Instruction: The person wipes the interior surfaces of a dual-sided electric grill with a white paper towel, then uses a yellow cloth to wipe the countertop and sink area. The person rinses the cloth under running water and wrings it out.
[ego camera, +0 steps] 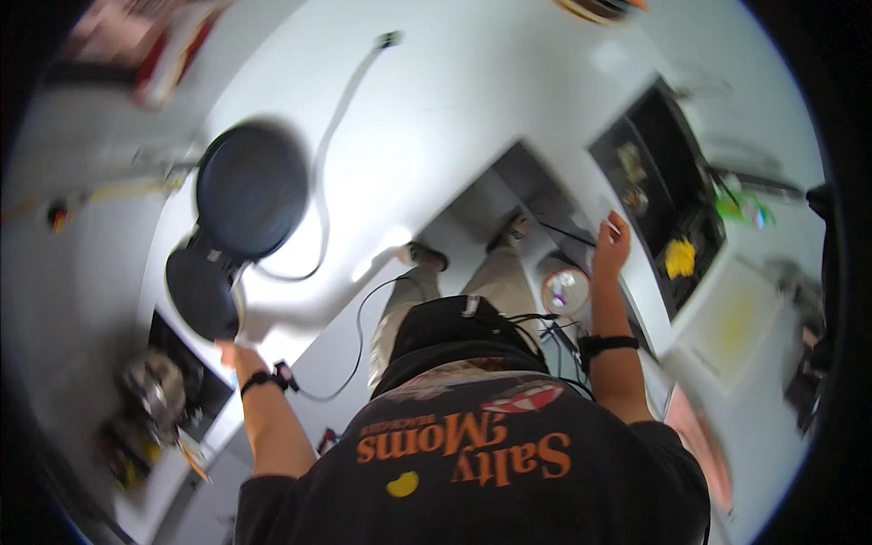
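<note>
My left hand [238,362] is at the near rim of a smaller dark frying pan [201,293], its thumb over the edge and the other fingers hidden. That pan overlaps a larger dark frying pan [253,187] on the white counter [422,116]. My right hand [612,245] hangs beside the black sink [671,146], fingers loosely curled and apart, with nothing clearly in them. In the sink lies a yellow cloth or sponge [680,259], near some small blurred items. Motion blur softens both pans.
A grey cord [327,177] crosses the counter. Metal cookware [157,388] stands by a black cooktop at left. A faucet [756,182], a green packet or bottle [742,208] and a stained white board [725,323] surround the sink. An orange-rimmed bin [565,294] stands below.
</note>
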The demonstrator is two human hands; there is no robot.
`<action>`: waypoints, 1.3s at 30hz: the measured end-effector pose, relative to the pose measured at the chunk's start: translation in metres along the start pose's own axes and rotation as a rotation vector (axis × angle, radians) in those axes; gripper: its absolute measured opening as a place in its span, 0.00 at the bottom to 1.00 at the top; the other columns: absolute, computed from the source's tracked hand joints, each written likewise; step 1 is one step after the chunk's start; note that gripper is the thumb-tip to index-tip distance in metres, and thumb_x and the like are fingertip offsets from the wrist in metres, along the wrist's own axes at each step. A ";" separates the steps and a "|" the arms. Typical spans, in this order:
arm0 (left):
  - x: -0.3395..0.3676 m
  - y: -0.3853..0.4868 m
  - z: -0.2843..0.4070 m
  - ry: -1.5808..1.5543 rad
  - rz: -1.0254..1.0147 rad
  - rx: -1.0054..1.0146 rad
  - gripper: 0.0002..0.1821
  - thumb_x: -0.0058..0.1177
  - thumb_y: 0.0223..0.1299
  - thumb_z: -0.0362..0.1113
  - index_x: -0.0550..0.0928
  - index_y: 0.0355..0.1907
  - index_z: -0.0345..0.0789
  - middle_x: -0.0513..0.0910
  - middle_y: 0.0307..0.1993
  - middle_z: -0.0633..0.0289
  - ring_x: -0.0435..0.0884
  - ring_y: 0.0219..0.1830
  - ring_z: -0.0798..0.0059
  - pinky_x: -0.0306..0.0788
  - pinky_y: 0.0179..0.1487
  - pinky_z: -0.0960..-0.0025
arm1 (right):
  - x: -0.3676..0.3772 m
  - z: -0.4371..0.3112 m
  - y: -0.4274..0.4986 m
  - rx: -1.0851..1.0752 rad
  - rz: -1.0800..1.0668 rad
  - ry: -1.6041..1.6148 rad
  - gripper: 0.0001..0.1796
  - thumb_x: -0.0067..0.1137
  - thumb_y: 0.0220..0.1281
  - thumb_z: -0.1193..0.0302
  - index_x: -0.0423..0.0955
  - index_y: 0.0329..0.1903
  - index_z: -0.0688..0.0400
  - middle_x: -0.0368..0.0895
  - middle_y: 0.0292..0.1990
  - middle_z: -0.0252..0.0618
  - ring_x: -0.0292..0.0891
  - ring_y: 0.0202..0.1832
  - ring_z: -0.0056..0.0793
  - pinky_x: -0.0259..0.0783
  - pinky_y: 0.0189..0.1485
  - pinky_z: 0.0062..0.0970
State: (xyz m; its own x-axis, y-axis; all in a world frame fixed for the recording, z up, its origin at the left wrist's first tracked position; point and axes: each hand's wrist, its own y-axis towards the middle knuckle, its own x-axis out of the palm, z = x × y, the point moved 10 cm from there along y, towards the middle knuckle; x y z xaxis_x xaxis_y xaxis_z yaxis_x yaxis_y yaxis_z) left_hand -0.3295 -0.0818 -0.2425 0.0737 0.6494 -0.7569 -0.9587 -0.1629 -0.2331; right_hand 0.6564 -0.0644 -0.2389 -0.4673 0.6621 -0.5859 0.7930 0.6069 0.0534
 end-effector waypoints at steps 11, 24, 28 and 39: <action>0.085 -0.187 -0.031 0.391 -0.143 0.566 0.30 0.60 0.62 0.49 0.79 0.61 0.31 0.83 0.55 0.40 0.83 0.55 0.45 0.77 0.59 0.49 | -0.265 0.231 0.072 0.388 0.521 -0.604 0.34 0.75 0.54 0.58 0.75 0.60 0.62 0.74 0.56 0.53 0.71 0.60 0.53 0.69 0.64 0.46; 0.152 -0.776 -0.057 0.366 -1.821 0.808 0.26 0.51 0.75 0.54 0.79 0.64 0.38 0.84 0.56 0.58 0.81 0.59 0.70 0.73 0.65 0.63 | -0.328 0.170 0.138 0.173 0.569 0.317 0.16 0.56 0.75 0.67 0.67 0.55 0.64 0.78 0.48 0.47 0.77 0.48 0.33 0.77 0.52 0.34; 0.115 -0.903 -0.099 0.451 -2.214 0.498 0.37 0.44 0.74 0.64 0.70 0.72 0.38 0.80 0.61 0.50 0.79 0.62 0.58 0.71 0.68 0.56 | -0.267 0.017 0.137 -0.179 0.266 0.383 0.11 0.52 0.75 0.74 0.66 0.55 0.62 0.75 0.49 0.42 0.75 0.45 0.26 0.75 0.51 0.28; 0.146 -0.788 -0.015 -0.564 -2.052 -0.559 0.25 0.51 0.66 0.38 0.73 0.62 0.25 0.83 0.49 0.47 0.84 0.42 0.59 0.81 0.48 0.61 | -0.027 -0.214 0.063 -0.769 -0.873 0.161 0.28 0.64 0.64 0.54 0.74 0.60 0.58 0.73 0.68 0.49 0.69 0.70 0.47 0.50 0.77 0.55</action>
State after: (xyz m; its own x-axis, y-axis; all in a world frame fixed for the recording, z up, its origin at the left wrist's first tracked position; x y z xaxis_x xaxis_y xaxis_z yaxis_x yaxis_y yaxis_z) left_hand 0.4405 0.1300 -0.1784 0.4277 0.2237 0.8758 0.4796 0.7651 -0.4296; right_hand 0.6352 0.0500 -0.0471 -0.8234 -0.0951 -0.5594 -0.2397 0.9519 0.1910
